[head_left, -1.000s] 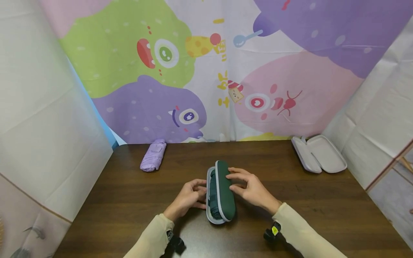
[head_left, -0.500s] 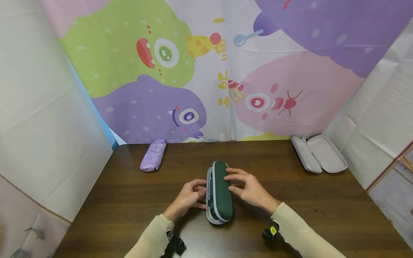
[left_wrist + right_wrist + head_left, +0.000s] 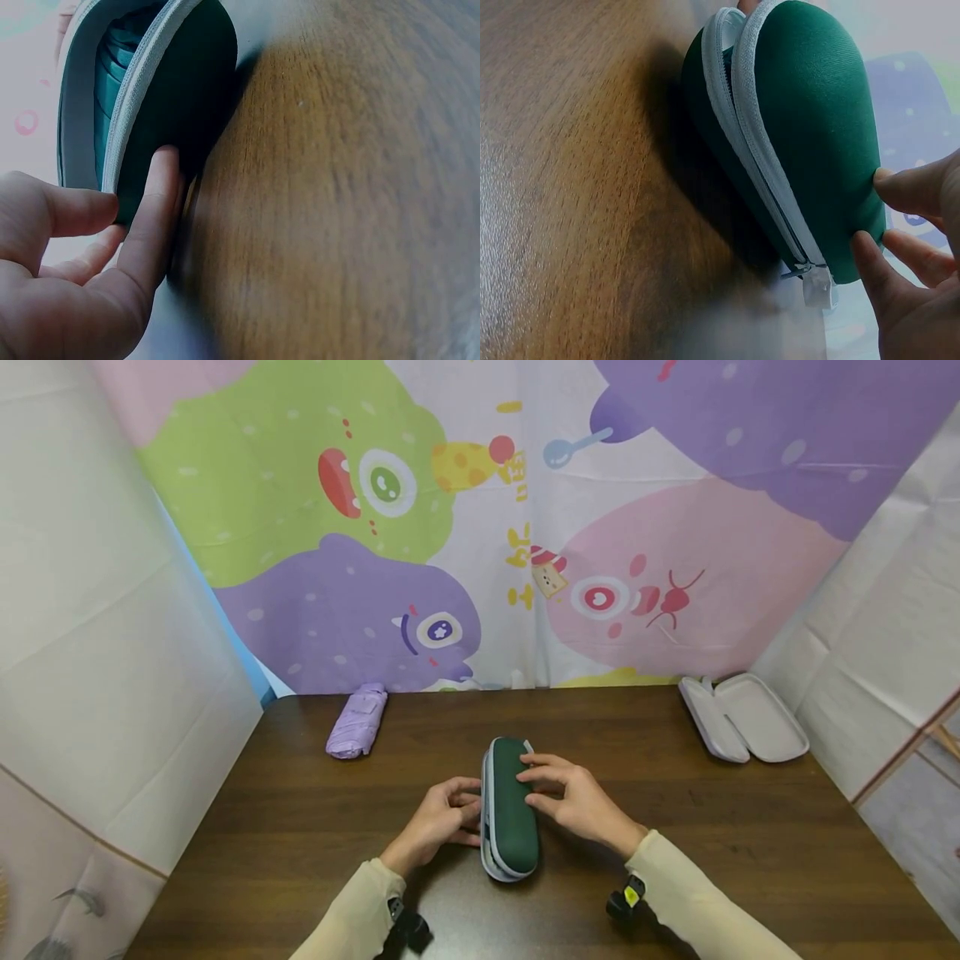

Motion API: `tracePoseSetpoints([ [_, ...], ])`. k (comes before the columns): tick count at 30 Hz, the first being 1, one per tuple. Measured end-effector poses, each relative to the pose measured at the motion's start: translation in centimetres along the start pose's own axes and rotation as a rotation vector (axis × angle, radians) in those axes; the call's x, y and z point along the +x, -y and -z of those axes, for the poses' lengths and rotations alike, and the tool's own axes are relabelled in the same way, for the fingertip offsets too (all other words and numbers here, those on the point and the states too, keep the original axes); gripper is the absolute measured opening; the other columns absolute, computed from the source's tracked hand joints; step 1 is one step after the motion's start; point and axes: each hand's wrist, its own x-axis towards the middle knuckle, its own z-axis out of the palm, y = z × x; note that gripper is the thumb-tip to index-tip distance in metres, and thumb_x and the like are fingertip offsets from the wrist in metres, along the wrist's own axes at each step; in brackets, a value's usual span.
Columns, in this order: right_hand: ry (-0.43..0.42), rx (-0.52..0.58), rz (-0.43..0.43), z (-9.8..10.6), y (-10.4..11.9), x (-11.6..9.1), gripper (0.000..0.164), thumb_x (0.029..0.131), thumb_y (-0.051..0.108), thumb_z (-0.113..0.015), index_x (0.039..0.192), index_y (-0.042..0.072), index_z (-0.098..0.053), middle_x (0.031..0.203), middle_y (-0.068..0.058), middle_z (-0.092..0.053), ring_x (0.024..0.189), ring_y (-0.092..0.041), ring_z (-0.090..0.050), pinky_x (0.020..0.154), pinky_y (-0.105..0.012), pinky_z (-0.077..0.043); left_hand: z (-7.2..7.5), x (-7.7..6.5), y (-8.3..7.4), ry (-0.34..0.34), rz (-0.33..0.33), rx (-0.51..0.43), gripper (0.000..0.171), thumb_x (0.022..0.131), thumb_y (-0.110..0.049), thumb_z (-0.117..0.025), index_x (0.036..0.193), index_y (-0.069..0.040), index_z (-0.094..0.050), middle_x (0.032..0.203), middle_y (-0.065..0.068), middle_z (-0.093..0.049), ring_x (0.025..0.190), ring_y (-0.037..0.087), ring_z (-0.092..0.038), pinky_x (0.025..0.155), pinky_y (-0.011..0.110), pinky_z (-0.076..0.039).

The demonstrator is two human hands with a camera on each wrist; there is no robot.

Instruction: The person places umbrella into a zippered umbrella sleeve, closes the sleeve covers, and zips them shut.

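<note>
A dark green oblong zip case [image 3: 513,810] with a grey zip edge lies on the table, its lid nearly down, a narrow gap on the left. Through that gap, the left wrist view shows folded dark green fabric [image 3: 116,64] inside. My left hand [image 3: 438,818] touches the case's left wall, thumb at the zip edge and fingers extended along the outside. On the lid's right side rest the spread thumb and fingertips of my right hand [image 3: 577,793]. A grey zip pull [image 3: 817,289] hangs at the far end.
At the back left of the wooden table [image 3: 300,860] lies a folded purple umbrella [image 3: 357,722]. An opened pale grey case [image 3: 761,718] sits at the back right. A cartoon-printed curtain [image 3: 495,635] borders the table's far edge.
The green lid has swung left and down over the base, narrowing the gap and covering the fabric. My right hand has moved slightly left with it; my left hand has stayed put.
</note>
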Motion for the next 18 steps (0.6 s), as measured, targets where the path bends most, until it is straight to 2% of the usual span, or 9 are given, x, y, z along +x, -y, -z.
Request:
tracePoseSetpoints([
  [13,0.002,-0.048,0.002,-0.64,-0.06,0.35,0.025,0.093,0.009,-0.077,0.117,0.004,-0.076,0.142,-0.017,-0.061,0.115,-0.031,-0.069,0.092,-0.037,-0.059,0.17,0.05,0.14,-0.001,-0.007,0.010,0.041,0.102,-0.001,-0.056,0.142,0.009,-0.048,0.111,0.018,-0.066,0.080,0.020,-0.067,0.069,0.040,-0.063],
  [18,-0.004,-0.063,-0.004,-0.78,-0.12,0.36,0.026,0.093,0.011,-0.077,0.118,0.004,-0.076,0.141,-0.016,-0.062,0.117,-0.031,-0.068,0.093,-0.038,-0.059,0.17,0.05,0.27,0.006,-0.011,0.009,0.041,0.102,-0.002,-0.056,0.142,0.009,-0.048,0.110,0.018,-0.066,0.080,0.020,-0.068,0.069,0.039,-0.063],
])
